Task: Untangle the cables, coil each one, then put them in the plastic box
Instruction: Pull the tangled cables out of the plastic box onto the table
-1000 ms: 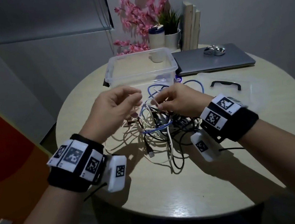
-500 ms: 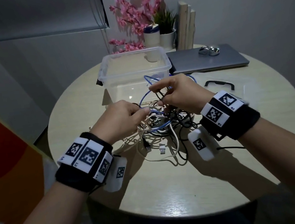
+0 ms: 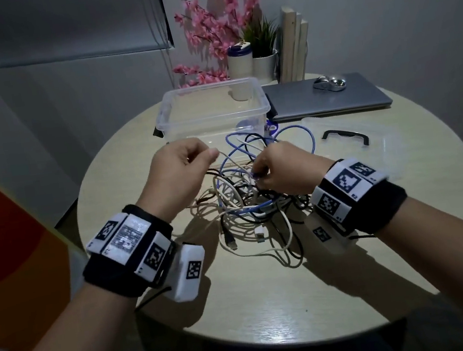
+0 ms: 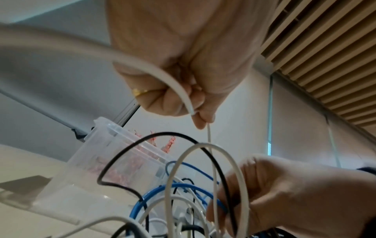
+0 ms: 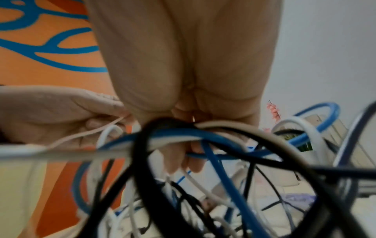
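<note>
A tangle of white, black and blue cables (image 3: pixel 247 209) lies in the middle of the round table (image 3: pixel 272 303). My left hand (image 3: pixel 184 167) is raised over its left side and pinches a thin white cable (image 4: pixel 208 133) between thumb and fingertips. My right hand (image 3: pixel 280 168) grips a bundle of blue cable (image 5: pixel 203 136) and other strands at the top of the tangle. The clear plastic box (image 3: pixel 212 109) stands open just behind the tangle, with no cable in it.
The box's clear lid (image 3: pixel 374 143) with a black handle lies at the right. A closed laptop (image 3: pixel 326 96) with a mouse (image 3: pixel 329 83) sits at the back right. A pink flower branch (image 3: pixel 212 29), a tumbler (image 3: pixel 239 61), a potted plant (image 3: pixel 263 51) and books (image 3: pixel 293 44) stand behind.
My left hand has risen and moved left, drawing the thin white cable up out of the tangle. My right hand has dropped lower onto the bundle.
</note>
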